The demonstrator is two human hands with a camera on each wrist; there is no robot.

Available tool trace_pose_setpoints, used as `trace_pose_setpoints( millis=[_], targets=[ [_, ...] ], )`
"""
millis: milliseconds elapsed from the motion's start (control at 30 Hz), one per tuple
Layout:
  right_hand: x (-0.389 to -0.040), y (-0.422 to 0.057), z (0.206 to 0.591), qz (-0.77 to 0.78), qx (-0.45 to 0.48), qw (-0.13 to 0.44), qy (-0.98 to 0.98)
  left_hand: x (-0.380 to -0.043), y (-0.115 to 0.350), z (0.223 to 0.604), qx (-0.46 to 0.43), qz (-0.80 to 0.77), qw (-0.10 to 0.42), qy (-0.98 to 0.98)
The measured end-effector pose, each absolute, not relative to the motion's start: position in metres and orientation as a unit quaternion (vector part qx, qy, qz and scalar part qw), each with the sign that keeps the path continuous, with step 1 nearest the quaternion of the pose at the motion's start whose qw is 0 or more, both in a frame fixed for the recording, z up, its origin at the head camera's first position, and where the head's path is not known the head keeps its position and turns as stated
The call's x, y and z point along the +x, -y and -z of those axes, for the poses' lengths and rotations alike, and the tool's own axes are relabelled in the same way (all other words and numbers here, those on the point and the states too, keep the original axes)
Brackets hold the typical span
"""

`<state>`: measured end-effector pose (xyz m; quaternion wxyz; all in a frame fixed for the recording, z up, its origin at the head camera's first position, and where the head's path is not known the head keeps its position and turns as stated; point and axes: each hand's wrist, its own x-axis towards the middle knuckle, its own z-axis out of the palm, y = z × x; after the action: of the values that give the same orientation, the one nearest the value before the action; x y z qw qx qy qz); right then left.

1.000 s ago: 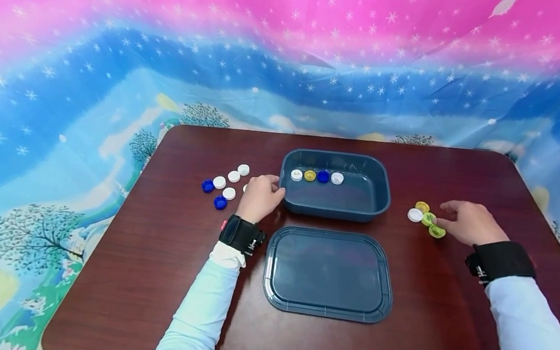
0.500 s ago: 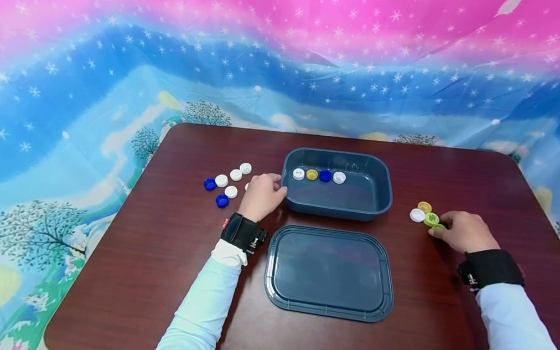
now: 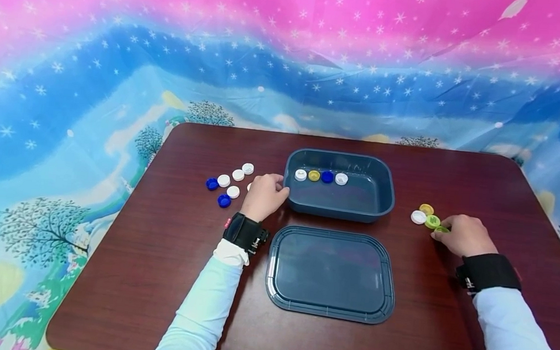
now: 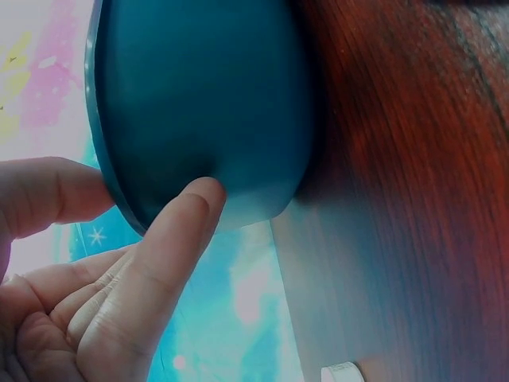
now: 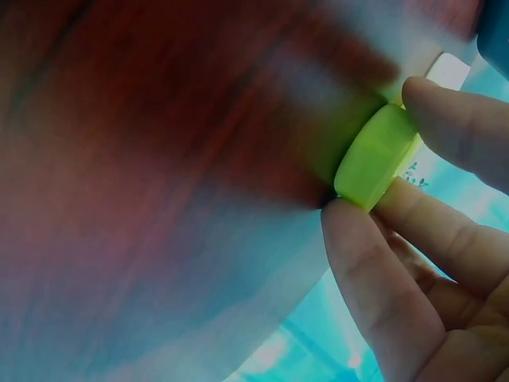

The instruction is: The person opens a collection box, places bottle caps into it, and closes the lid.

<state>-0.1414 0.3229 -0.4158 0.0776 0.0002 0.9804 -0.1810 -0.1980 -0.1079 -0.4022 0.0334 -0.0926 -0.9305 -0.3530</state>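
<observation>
Staying put: dark grey-blue rectangular plastic box (image 3: 360, 193), twelve o'clock of matching flat lid (image 3: 331, 274); left hand (image 3: 264, 197) pinches rim at box's nine o'clock. Right hand (image 3: 467, 236), spread near caps second ago, now grasps lime-green round plastic cap (image 5: 374, 155), four o'clock of box. Reads as pick begun; lift unclear.

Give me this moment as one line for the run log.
left hand holding box by rim; right hand pinching green cap; four caps in row inside box; lid off, on table
</observation>
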Motion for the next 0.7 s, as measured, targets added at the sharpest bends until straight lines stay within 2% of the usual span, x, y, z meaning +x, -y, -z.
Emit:
trace_pose_setpoints(
  millis=[500, 700],
  targets=[
    [-0.137, -0.323, 0.410, 0.196, 0.016, 0.095, -0.976, -0.198, 0.108, 0.404, -0.096, 0.356, 0.038, 0.929],
    [-0.138, -0.322, 0.391, 0.191, 0.010, 0.076, -0.979, -0.198, 0.109, 0.403, -0.104, 0.359, 0.040, 0.927]
  ],
)
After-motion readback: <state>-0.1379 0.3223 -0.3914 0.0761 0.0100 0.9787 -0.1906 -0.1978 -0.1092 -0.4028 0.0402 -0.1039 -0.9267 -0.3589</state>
